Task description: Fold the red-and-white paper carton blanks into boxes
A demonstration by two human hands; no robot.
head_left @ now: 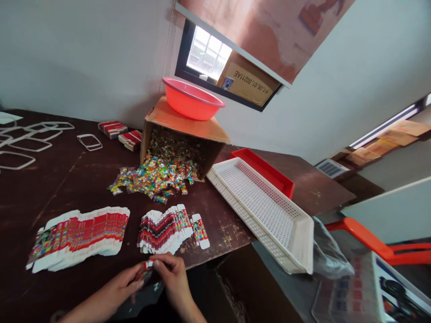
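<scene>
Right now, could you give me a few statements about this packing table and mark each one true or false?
1. Both hands, left hand and right hand, pinch one small printed carton at the table's near edge. True.
2. The red basin sits inside the white perforated tray. False: it rests on top of the tipped cardboard box.
3. Wrapped candies spill from the box onto the dark table. True.
4. The white tray is full of candies. False: no candies show in it.
5. Two fanned stacks of flat cartons, one larger and one smaller, lie in front of the hands. True.
</scene>
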